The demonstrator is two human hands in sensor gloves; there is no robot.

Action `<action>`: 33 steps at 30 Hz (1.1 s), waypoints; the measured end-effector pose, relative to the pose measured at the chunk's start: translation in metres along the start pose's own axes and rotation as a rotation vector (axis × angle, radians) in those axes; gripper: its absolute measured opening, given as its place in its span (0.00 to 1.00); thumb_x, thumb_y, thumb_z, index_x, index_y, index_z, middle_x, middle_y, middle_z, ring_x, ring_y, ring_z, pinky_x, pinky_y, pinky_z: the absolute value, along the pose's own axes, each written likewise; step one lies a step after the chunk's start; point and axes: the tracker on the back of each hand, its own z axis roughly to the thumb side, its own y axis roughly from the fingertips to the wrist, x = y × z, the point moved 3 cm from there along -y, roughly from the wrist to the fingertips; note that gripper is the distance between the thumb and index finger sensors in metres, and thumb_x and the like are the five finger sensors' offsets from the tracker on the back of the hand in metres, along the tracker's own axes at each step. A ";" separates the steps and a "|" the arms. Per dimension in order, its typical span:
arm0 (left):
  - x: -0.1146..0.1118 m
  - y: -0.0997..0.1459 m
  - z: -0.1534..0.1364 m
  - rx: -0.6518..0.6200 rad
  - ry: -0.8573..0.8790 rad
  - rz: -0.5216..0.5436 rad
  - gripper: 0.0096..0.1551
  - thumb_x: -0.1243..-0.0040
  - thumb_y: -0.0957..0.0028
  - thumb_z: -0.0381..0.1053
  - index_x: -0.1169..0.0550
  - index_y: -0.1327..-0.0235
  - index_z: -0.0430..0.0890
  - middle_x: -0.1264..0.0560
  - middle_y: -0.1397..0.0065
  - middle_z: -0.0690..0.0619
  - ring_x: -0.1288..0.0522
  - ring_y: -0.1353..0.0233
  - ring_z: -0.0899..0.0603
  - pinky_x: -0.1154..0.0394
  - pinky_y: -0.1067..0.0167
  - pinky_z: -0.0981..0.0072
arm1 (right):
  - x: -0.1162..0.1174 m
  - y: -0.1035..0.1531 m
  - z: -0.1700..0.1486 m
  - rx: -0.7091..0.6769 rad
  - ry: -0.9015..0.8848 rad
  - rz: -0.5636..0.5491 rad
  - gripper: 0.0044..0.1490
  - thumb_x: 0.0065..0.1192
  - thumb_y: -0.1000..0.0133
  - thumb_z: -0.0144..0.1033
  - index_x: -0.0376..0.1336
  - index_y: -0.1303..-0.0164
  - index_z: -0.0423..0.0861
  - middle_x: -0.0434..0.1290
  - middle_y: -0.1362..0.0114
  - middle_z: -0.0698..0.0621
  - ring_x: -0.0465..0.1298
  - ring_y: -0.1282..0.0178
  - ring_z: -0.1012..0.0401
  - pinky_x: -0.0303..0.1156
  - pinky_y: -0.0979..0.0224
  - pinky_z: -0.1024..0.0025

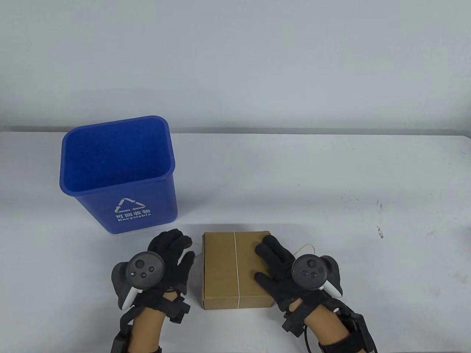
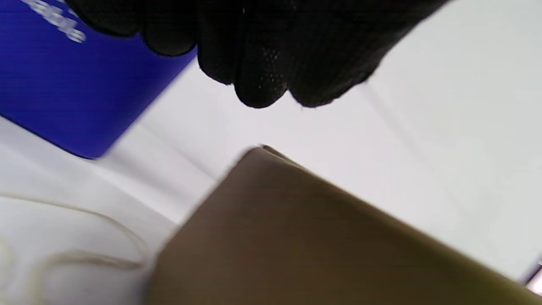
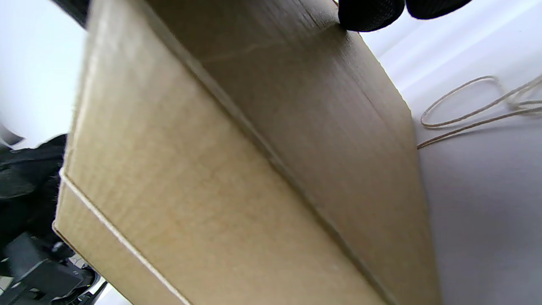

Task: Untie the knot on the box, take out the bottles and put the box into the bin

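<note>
A closed brown cardboard box (image 1: pixel 228 268) lies near the table's front edge, and a thin pale string (image 1: pixel 235 264) runs over its top from back to front. Loose string lies on the table to the right of the box (image 3: pixel 465 106) and to its left (image 2: pixel 84 218). My right hand (image 1: pixel 266 257) rests flat on the right part of the box top, fingers straight. Just left of the box, my left hand (image 1: pixel 176 248) hovers with loosely curled fingers (image 2: pixel 258 84) that hold nothing. No bottles show.
A blue recycling bin (image 1: pixel 117 173) stands upright and open behind my left hand, nothing visible inside it. The white table (image 1: pixel 331 184) stretches away to the right and back of the box, with a few dark specks at the right.
</note>
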 end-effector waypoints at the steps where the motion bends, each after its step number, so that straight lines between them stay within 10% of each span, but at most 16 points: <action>1: -0.004 0.001 0.009 -0.049 -0.008 -0.030 0.34 0.35 0.47 0.53 0.24 0.29 0.39 0.37 0.21 0.39 0.42 0.21 0.25 0.42 0.29 0.29 | 0.000 0.000 0.000 0.000 0.000 0.000 0.47 0.51 0.43 0.54 0.44 0.20 0.44 0.35 0.15 0.47 0.49 0.22 0.29 0.50 0.29 0.29; 17: -0.072 0.006 0.036 -0.237 -0.128 -0.514 0.60 0.44 0.50 0.76 0.54 0.12 0.54 0.67 0.13 0.45 0.74 0.18 0.21 0.65 0.29 0.16 | -0.002 -0.001 -0.003 0.013 0.003 -0.011 0.46 0.50 0.43 0.55 0.44 0.20 0.45 0.35 0.15 0.47 0.50 0.22 0.29 0.50 0.29 0.29; 33: -0.078 0.003 0.030 -0.160 -0.255 -0.525 0.67 0.36 0.53 0.76 0.63 0.18 0.59 0.72 0.16 0.49 0.47 0.20 0.12 0.40 0.28 0.23 | 0.005 0.008 0.029 -0.091 0.151 -0.041 0.46 0.55 0.44 0.57 0.47 0.19 0.49 0.35 0.14 0.46 0.36 0.22 0.25 0.40 0.30 0.25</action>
